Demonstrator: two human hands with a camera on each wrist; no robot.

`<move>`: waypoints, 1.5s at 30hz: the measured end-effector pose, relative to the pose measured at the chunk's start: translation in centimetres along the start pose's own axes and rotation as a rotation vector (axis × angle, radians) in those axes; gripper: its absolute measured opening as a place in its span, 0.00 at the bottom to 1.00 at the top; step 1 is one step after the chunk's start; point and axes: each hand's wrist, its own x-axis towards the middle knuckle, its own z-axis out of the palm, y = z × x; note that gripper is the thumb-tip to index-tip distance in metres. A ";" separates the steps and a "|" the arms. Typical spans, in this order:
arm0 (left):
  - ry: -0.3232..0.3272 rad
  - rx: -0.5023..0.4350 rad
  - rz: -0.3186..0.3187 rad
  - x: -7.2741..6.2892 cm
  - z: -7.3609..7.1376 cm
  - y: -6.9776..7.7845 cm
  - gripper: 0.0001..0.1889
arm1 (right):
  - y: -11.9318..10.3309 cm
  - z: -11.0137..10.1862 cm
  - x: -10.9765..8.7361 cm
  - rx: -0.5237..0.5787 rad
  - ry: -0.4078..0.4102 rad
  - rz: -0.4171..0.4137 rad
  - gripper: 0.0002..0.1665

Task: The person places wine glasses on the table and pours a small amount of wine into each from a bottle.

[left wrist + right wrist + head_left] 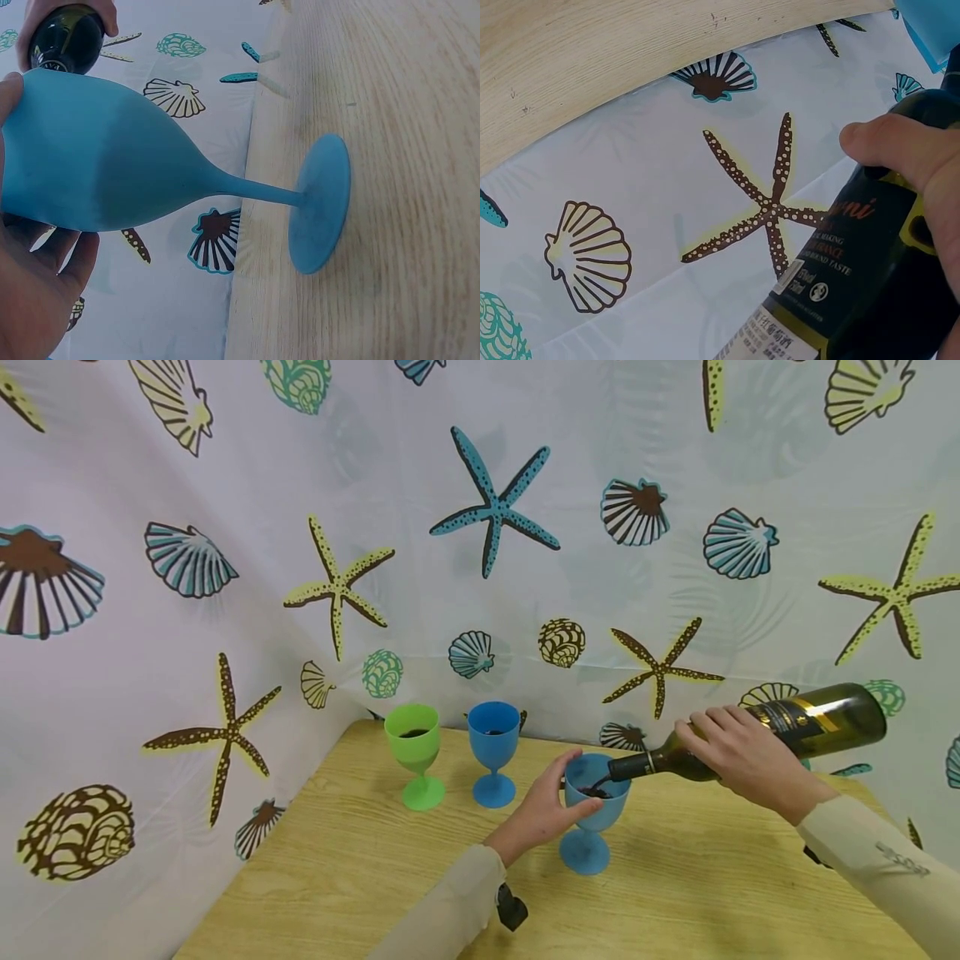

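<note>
A light blue goblet (589, 852) stands upright on the wooden table, with dark liquid in its bowl. My left hand (542, 817) holds that bowl, thumb on the near side and fingers round the far side; the left wrist view shows the goblet's stem and round foot (321, 204) on the wood. My right hand (738, 752) grips a dark green wine bottle (840, 720) around its body. The bottle is tilted, its neck (632, 767) at the goblet's rim, and a thin dark stream runs from the mouth. In the right wrist view the bottle's label (855, 232) shows.
To the left stand a green goblet (423, 792) and a darker blue goblet (493, 789), both with dark liquid inside. Behind the table (330, 877) hangs a white curtain (405, 610) printed with shells and starfish.
</note>
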 end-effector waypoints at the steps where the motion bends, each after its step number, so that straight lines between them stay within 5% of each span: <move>1: 0.001 0.001 0.003 0.0 0.0 0.0 0.41 | 0.0 0.0 0.0 -0.003 -0.001 -0.001 0.40; 4: 0.001 0.000 -0.001 0.0 0.0 -0.1 0.42 | 0.1 -0.1 0.1 -0.005 -0.004 -0.007 0.36; 8: -0.003 -0.015 -0.017 0.0 0.0 0.0 0.41 | 0.2 -0.1 0.2 -0.013 -0.001 -0.018 0.13; 12: 0.000 -0.020 -0.018 0.0 0.0 0.1 0.40 | 0.2 0.0 0.4 -0.037 0.027 -0.023 0.31; 45: -0.004 -0.003 -0.020 0.1 0.0 -0.2 0.40 | 0.0 -0.3 1.5 -0.127 0.061 -0.057 0.32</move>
